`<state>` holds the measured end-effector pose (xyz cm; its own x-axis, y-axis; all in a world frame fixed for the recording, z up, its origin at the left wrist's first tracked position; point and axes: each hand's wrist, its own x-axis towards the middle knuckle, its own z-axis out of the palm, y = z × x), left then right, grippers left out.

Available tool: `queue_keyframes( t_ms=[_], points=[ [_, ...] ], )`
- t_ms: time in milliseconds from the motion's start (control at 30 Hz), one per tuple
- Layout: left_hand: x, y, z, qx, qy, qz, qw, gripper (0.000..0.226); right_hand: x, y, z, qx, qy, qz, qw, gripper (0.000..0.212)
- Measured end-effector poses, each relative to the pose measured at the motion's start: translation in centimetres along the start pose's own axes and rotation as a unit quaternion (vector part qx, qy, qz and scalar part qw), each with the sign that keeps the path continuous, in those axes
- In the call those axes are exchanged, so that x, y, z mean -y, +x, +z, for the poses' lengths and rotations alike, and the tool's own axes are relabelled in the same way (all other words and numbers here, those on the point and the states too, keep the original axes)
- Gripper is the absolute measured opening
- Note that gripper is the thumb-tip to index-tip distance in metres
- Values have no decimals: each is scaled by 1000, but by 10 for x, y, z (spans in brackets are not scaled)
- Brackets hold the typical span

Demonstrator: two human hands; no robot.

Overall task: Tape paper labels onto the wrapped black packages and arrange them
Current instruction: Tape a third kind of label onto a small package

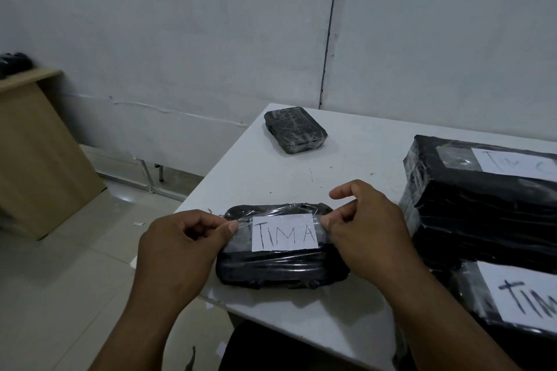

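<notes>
A small black wrapped package [280, 265] lies near the front left corner of the white table [355, 159]. A white paper label [284, 233] with handwritten letters sits on its top. A strip of clear tape [241, 224] stretches across the label. My left hand [187, 244] pinches the tape's left end, and my right hand [364, 226] pinches its right end. Another small black package [295, 130] without a label rests at the table's far corner.
Two larger black packages with taped labels sit at the right, one upper [482, 190] and one lower [518, 298]. A wooden cabinet [39, 153] stands on the tiled floor at the left. A white wall is behind the table.
</notes>
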<state>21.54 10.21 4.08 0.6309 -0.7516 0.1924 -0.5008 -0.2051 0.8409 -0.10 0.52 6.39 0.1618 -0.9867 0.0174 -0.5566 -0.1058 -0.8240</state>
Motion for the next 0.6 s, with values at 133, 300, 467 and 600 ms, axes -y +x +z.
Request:
queue_keyframes(
  t_ms=[133,300,467,600],
  points=[
    [0,0,0,1,5,-9,1000,10,1,-1,0,-3,2,-1,1000,27],
    [1,3,1,-7,-4,-46,999,18,2,-3,2,-10,-11,-1,1000,29],
    [1,2,0,-3,-11,-58,998,22,6,-9,2,-18,-56,-5,998,29],
    [2,2,-1,4,-15,-58,998,21,13,-16,3,-32,-118,-32,992,31]
  ],
)
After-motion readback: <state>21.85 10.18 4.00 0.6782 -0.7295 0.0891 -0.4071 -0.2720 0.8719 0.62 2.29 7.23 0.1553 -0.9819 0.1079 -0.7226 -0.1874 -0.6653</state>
